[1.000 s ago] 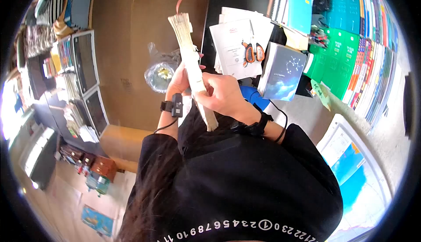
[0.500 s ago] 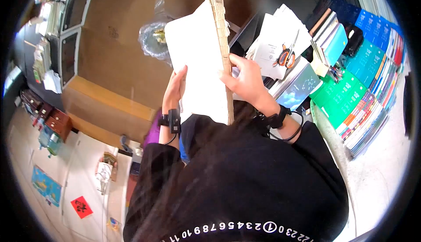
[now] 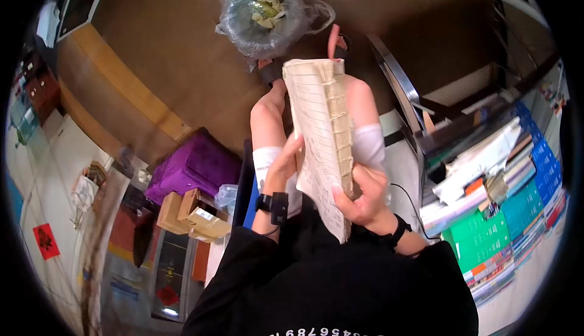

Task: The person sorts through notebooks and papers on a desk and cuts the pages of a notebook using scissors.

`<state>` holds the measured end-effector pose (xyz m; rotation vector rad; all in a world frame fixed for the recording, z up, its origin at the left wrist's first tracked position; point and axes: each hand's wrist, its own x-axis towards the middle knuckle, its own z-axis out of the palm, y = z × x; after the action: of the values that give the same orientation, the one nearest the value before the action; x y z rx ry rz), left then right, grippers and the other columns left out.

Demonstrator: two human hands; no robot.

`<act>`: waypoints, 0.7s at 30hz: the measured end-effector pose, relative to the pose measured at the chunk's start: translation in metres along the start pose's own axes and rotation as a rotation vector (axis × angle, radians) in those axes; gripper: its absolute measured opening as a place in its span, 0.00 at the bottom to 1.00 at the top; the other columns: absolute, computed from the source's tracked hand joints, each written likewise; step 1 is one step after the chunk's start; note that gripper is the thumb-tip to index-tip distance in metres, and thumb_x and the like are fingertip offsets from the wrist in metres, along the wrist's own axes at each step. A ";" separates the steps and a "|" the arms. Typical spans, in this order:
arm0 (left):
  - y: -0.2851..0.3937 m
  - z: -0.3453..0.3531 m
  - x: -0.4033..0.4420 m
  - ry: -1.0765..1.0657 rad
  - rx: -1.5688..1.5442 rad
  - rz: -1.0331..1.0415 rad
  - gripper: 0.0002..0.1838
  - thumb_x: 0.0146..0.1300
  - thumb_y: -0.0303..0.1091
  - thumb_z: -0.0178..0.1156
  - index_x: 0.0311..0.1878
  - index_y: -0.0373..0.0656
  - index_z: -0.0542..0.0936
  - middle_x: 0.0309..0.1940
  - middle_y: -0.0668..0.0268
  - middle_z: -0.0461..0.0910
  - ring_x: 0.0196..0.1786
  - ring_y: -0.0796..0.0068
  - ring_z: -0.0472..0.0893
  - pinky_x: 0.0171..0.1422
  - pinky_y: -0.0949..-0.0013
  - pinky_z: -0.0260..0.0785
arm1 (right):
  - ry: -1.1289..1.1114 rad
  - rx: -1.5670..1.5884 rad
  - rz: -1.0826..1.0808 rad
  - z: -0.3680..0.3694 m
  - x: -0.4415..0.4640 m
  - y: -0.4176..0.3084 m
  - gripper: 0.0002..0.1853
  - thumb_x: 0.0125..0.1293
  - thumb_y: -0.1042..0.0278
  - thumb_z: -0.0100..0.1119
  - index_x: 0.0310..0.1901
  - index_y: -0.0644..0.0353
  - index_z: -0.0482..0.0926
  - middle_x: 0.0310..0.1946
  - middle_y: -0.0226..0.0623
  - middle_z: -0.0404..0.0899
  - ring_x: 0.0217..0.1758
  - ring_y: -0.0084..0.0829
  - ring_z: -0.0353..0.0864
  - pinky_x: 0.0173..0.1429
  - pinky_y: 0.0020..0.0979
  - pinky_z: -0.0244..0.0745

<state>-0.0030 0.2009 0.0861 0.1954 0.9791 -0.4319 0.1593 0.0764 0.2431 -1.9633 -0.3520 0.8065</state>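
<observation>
An old book (image 3: 313, 126) with a bare, stitched spine is held upright over my lap. Its lined outer page carries handwriting, and a reddish strip (image 3: 333, 41) sticks out at the top. My left hand (image 3: 285, 161) supports the page side, its thumb against the left edge and other fingers hidden behind. Round the lower spine, my right hand (image 3: 367, 197) grips with thumb on the page. Beyond the book, a clear plastic bag (image 3: 237, 22) lines a round container with yellowish scraps inside.
My legs (image 3: 267, 120) are below the book. To the right are a dark-framed chair or table part (image 3: 404, 83) and stacked books and folders (image 3: 480, 238). On the left sit a purple box-like item (image 3: 194, 165) and cardboard boxes (image 3: 198, 215).
The view has tipped down toward my lap and the floor. The book has turned from a blank white face to a lined, written page. Both hands still hold it.
</observation>
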 end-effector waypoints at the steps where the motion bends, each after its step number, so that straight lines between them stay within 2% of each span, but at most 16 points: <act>1: 0.000 -0.003 0.008 0.001 0.013 0.002 0.43 0.63 0.56 0.61 0.71 0.38 0.59 0.67 0.61 0.67 0.68 0.68 0.66 0.73 0.62 0.57 | 0.000 0.031 0.015 0.010 0.005 0.010 0.11 0.49 0.69 0.64 0.31 0.67 0.76 0.24 0.45 0.77 0.24 0.42 0.78 0.30 0.33 0.73; 2: -0.004 -0.010 0.014 0.014 -0.083 0.005 0.43 0.60 0.52 0.64 0.71 0.38 0.60 0.65 0.60 0.70 0.66 0.69 0.70 0.70 0.63 0.62 | 0.005 0.059 0.030 0.018 0.008 0.018 0.11 0.49 0.69 0.64 0.31 0.67 0.76 0.24 0.45 0.77 0.24 0.42 0.78 0.30 0.33 0.73; 5: -0.001 -0.019 0.042 -0.121 -0.144 0.084 0.41 0.59 0.48 0.67 0.69 0.37 0.61 0.61 0.60 0.73 0.62 0.69 0.74 0.66 0.65 0.67 | 0.054 0.080 0.053 0.033 0.017 0.039 0.11 0.50 0.69 0.64 0.30 0.68 0.76 0.22 0.44 0.77 0.22 0.39 0.78 0.29 0.31 0.72; 7: 0.002 -0.019 0.061 -0.120 -0.132 0.163 0.37 0.59 0.43 0.66 0.66 0.34 0.63 0.57 0.58 0.76 0.58 0.69 0.77 0.61 0.67 0.71 | 0.059 0.036 0.053 0.033 0.015 0.056 0.11 0.51 0.69 0.64 0.30 0.68 0.76 0.21 0.43 0.76 0.21 0.36 0.78 0.28 0.30 0.72; 8: 0.006 -0.016 0.070 -0.127 -0.102 0.219 0.37 0.59 0.42 0.66 0.66 0.33 0.63 0.57 0.57 0.76 0.57 0.69 0.78 0.61 0.67 0.71 | 0.093 0.047 -0.006 0.032 0.014 0.067 0.11 0.52 0.69 0.64 0.30 0.69 0.76 0.21 0.42 0.77 0.20 0.31 0.77 0.27 0.29 0.71; 9: 0.008 -0.014 0.077 -0.137 -0.067 0.278 0.36 0.59 0.41 0.66 0.65 0.32 0.64 0.56 0.57 0.76 0.57 0.69 0.78 0.61 0.67 0.71 | 0.048 0.022 0.021 0.027 0.007 0.074 0.18 0.54 0.64 0.60 0.36 0.75 0.76 0.25 0.41 0.78 0.25 0.25 0.76 0.31 0.26 0.69; 11: 0.002 -0.013 0.088 -0.145 0.017 0.380 0.33 0.59 0.41 0.66 0.61 0.30 0.67 0.52 0.57 0.78 0.52 0.72 0.80 0.57 0.69 0.73 | 0.150 0.051 -0.093 0.024 0.000 0.087 0.12 0.52 0.70 0.61 0.33 0.72 0.77 0.22 0.41 0.78 0.22 0.27 0.77 0.29 0.26 0.71; 13: -0.007 -0.010 0.094 -0.189 0.097 0.458 0.31 0.59 0.42 0.66 0.59 0.30 0.70 0.50 0.58 0.80 0.49 0.73 0.81 0.54 0.70 0.74 | 0.186 0.049 -0.140 0.017 -0.019 0.097 0.16 0.53 0.69 0.60 0.38 0.74 0.77 0.25 0.42 0.79 0.25 0.27 0.78 0.33 0.26 0.71; 15: -0.018 -0.005 0.085 -0.233 0.124 0.533 0.29 0.60 0.43 0.66 0.57 0.30 0.72 0.47 0.59 0.81 0.46 0.74 0.82 0.51 0.71 0.75 | 0.274 0.091 -0.208 0.016 -0.044 0.101 0.17 0.53 0.68 0.61 0.39 0.74 0.77 0.25 0.43 0.79 0.25 0.27 0.78 0.33 0.27 0.72; 19: -0.050 -0.001 0.054 -0.358 0.181 0.577 0.27 0.63 0.44 0.64 0.55 0.30 0.74 0.44 0.59 0.82 0.42 0.75 0.83 0.47 0.72 0.76 | 0.283 -0.061 -0.316 0.000 -0.101 0.097 0.17 0.52 0.65 0.64 0.38 0.71 0.78 0.26 0.45 0.78 0.26 0.33 0.80 0.32 0.29 0.73; 21: -0.068 0.005 0.048 -0.347 0.256 0.593 0.27 0.66 0.45 0.62 0.57 0.31 0.72 0.45 0.60 0.82 0.43 0.76 0.83 0.48 0.71 0.76 | 0.287 -0.105 -0.471 -0.012 -0.125 0.085 0.16 0.52 0.66 0.64 0.37 0.71 0.77 0.27 0.46 0.79 0.26 0.35 0.80 0.32 0.30 0.74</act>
<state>-0.0060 0.1255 0.0506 0.6033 0.4862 -0.0371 0.0680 -0.0430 0.2228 -1.9473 -0.6609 0.2057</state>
